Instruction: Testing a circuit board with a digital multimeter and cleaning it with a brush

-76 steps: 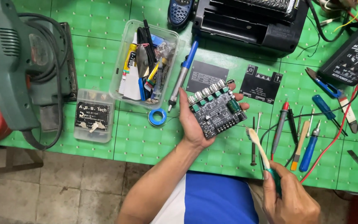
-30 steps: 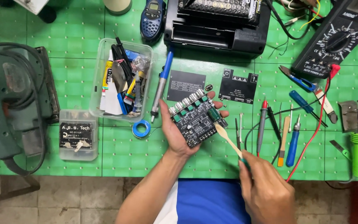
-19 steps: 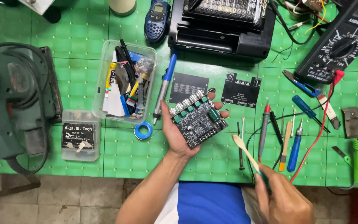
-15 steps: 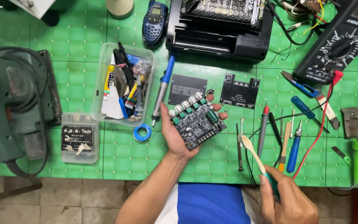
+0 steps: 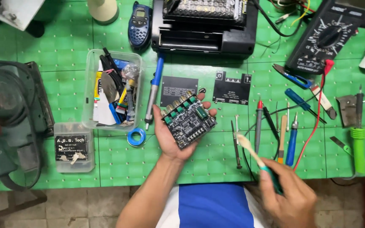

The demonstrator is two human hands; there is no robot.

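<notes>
My left hand (image 5: 170,139) lies palm up over the green mat and holds a black circuit board (image 5: 189,121) with a row of small capacitors along its upper edge. My right hand (image 5: 290,197), low at the right near the table's front edge, grips a small brush (image 5: 250,147) by its green handle. The brush's pale bristle end points up-left and hangs apart from the board, to its right.
Two black plates (image 5: 231,88) lie behind the board. A clear tub of tools (image 5: 114,93), a tape roll (image 5: 136,137) and a small lidded box (image 5: 74,147) sit left. Screwdrivers, probes and pliers (image 5: 287,135) lie right. A black device (image 5: 208,25) and multimeter (image 5: 324,38) stand behind.
My right hand has drawn the brush away from the board, down and to the right. The left hand still holds the board in the same pose.
</notes>
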